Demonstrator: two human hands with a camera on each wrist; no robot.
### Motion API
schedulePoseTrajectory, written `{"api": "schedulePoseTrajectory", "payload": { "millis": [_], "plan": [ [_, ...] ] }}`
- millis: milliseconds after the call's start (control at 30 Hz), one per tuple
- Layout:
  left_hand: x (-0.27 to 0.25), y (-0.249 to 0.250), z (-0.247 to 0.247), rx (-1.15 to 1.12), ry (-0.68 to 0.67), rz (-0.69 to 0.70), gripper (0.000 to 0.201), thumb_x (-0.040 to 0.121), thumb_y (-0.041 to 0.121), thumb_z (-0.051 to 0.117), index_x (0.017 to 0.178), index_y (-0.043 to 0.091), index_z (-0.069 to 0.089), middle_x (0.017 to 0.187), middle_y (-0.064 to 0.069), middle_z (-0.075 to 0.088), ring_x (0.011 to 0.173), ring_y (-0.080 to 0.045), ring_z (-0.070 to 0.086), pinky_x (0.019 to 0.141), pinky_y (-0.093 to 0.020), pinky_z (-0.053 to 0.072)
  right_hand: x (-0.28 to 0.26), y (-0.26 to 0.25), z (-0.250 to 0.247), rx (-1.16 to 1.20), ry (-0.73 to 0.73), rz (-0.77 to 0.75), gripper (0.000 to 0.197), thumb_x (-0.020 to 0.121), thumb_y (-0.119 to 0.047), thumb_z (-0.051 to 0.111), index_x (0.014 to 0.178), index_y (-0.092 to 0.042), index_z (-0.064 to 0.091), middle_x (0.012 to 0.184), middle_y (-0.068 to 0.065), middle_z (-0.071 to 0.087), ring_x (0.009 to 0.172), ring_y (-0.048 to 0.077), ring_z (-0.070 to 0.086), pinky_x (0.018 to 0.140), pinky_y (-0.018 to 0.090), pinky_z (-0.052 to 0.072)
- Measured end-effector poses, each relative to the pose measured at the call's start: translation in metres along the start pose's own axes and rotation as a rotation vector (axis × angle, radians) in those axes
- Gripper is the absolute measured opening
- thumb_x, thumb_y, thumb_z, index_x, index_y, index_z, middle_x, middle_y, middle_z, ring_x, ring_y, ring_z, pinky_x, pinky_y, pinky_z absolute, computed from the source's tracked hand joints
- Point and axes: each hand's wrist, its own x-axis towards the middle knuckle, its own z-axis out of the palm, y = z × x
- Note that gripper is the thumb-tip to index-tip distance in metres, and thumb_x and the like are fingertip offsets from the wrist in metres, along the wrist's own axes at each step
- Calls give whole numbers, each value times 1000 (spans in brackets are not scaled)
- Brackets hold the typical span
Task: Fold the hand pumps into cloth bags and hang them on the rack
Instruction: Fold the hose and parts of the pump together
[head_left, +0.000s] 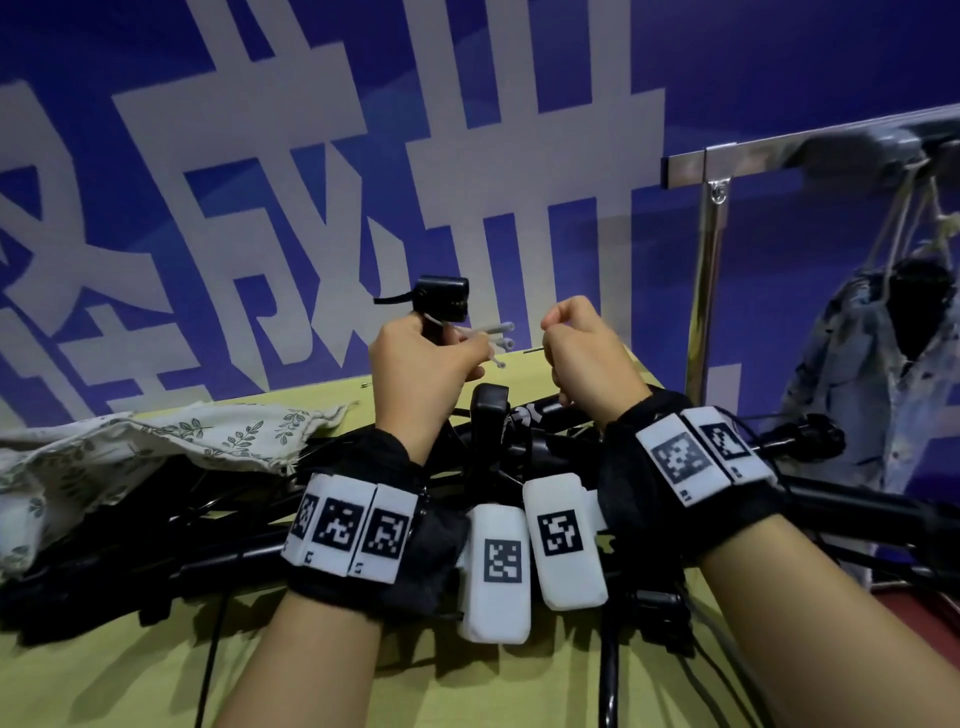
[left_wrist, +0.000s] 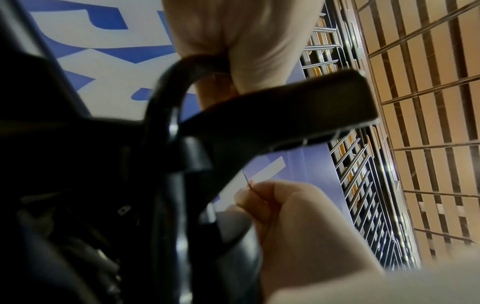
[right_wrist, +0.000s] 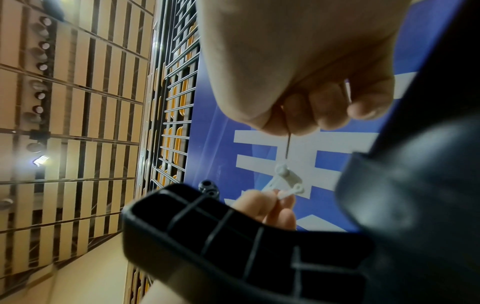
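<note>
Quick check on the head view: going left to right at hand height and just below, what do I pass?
Leaf-print cloth bag → left hand pinching white plastic nozzles → right hand pinching a thin needle → rack upright → filled bag hanging from the rack.

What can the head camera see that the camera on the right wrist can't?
Only the head view shows the cream leaf-printed cloth bag lying on the yellow-green table, the shiny metal rack, a pale blue patterned bag hanging from it, and the black-and-white marker wristbands.

Only the right wrist view shows the slatted ceiling with spotlights and the ribbed underside of a black plastic pump part.

Both show the left hand pinching small white plastic nozzles, the right hand pinching a thin metal needle, and the blue-and-white banner.
</note>
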Motion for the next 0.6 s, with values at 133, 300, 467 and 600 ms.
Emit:
{"api": "schedulePoseTrajectory", "payload": {
  "millis": [133,300,467,600],
  "plan": [
    [-6,0,1,-90,36,-14,8,77,-2,69,76,1,61,84,-26,67,70,-25,70,55,-20,54,-5,-3,4,-45,-71,-36,21,92,-7,30,79,-22,35,69,-3,39,58,12,35,52,25,27],
    [-6,-3,2,-129,45,-15,13,80,0,67,72,5,57,82,-21,69,65,-18,71,56,-20,54,-8,-6,6,-75,-107,-64,11,94,-5,29,91,-14,34,68,-2,37,55,11,33,50,22,26],
    [-7,-2,3,-151,29,-17,15,80,-2,66,72,6,56,81,-20,67,64,-15,70,55,-18,53,-9,-5,6,-125,-109,-58,9,95,-5,28,96,-12,32,67,-2,36,53,10,34,39,12,29],
    [-9,-1,3,-174,1,-22,21,81,-4,64,68,8,52,76,-16,65,61,-13,69,53,-17,52,-9,-4,7,-163,-104,-78,8,96,-4,28,98,-11,31,66,-1,36,51,11,33,35,9,27]
  ]
}}
